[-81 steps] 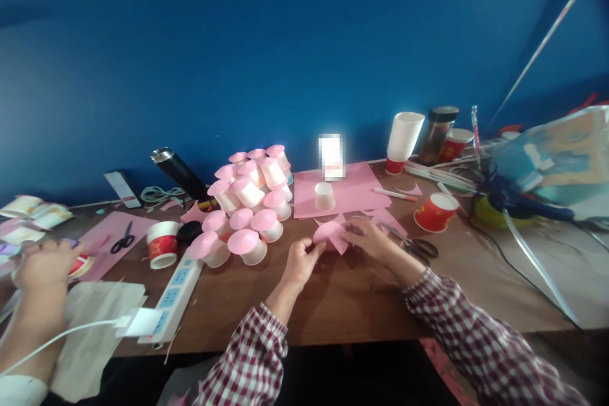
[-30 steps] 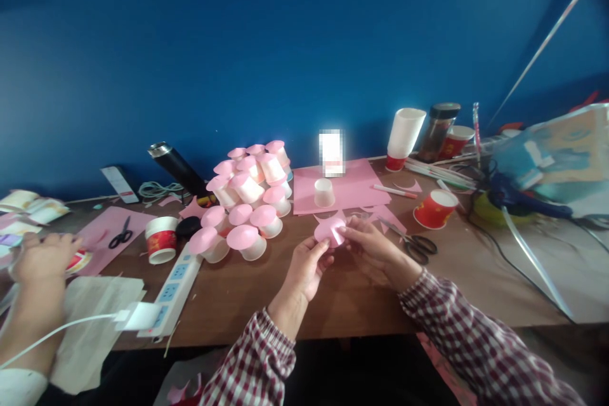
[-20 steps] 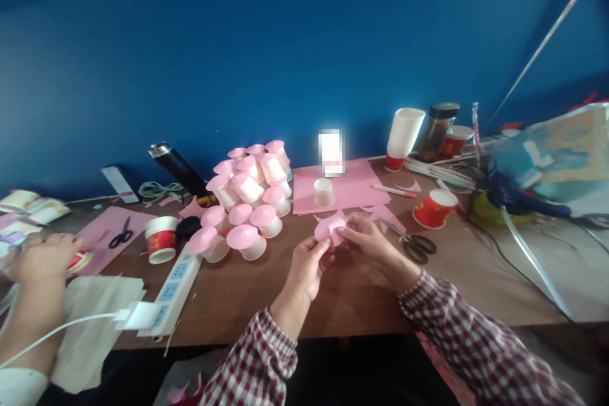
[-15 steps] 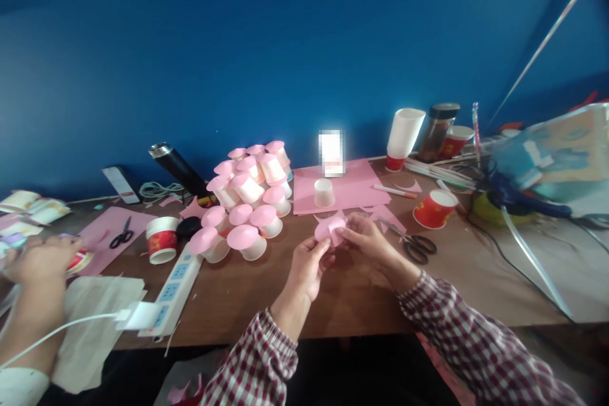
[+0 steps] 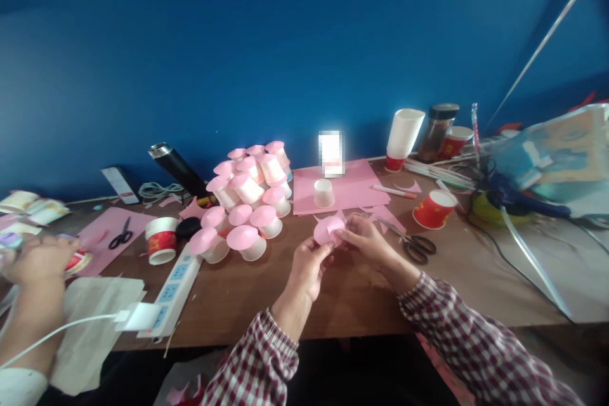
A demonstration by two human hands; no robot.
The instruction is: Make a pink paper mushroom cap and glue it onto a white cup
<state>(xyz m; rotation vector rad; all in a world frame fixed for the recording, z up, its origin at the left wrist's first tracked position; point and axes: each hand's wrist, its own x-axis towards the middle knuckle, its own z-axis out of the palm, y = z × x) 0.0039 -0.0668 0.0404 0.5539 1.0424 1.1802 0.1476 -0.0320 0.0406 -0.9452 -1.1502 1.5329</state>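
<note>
Between my hands is a small pink paper disc (image 5: 326, 229), held above the wooden table. My left hand (image 5: 310, 264) pinches its lower edge with thumb and fingers. From the other side my right hand (image 5: 365, 236) grips the disc's right edge, where a small pale flap shows. Just behind stands an upside-down white paper cup (image 5: 324, 193) on a pink paper sheet (image 5: 354, 177). To the left are several white cups capped with pink paper cones (image 5: 246, 238), some of them stacked. Black-handled scissors (image 5: 419, 248) lie right of my right hand.
At far left a co-worker's hand (image 5: 40, 260) is over some cups. A power strip (image 5: 174, 285) with a plugged-in charger and a red paper cup (image 5: 160, 240) are nearer me. On the right stand another red cup (image 5: 434, 209) and a blue glue gun (image 5: 523, 196).
The pink disc has turned slightly in my fingers and shows its face a little more. My hands have hardly moved, and the cups stand as before.
</note>
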